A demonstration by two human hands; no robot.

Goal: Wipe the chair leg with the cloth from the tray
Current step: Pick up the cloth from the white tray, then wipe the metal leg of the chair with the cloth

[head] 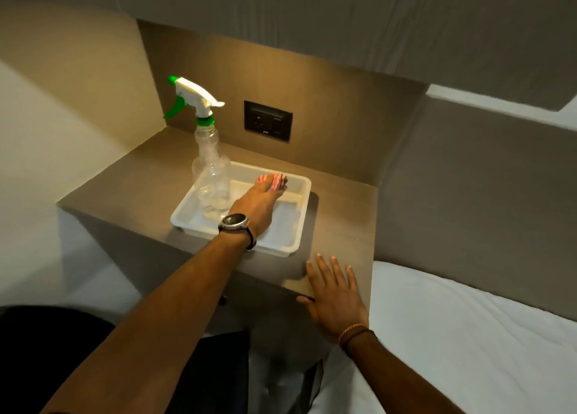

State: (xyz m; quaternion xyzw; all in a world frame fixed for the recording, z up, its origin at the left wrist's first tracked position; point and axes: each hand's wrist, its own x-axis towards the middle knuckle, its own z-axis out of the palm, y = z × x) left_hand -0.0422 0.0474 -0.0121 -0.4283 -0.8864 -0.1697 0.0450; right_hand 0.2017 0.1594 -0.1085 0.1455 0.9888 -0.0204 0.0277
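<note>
A white bed [468, 335] fills the lower right of the frame, and a brown side table [340, 214] takes up the middle, set into a recess with a brown back panel behind it. On the tabletop, a little left of centre, sits a shallow white tray [301, 217], its long axis running from the lower left toward the upper right of the frame. A clear spray bottle [212, 170] with a white and green trigger head stands upright in the tray's left end, the nozzle pointing toward the upper left (it rises just beside the reaching wrist and crowds that side of the tray). The left hand [259, 206], a dark watch [234, 221] on its wrist, reaches across the tray from the lower left, its fingers closed over the cloth [274, 181], a small bunched piece striped in red and white that lies at the tray's far wall in the upper middle of the frame; bunched so, no clear long axis or heading shows, and most of it is hidden by the fingers. The right hand [334, 295] lies flat with its fingers spread on the table's near right corner, touching the top, well apart from the tray. A black wall socket [268, 120] sits in the back panel above the tray. The chair leg cannot be told apart in this view.
</note>
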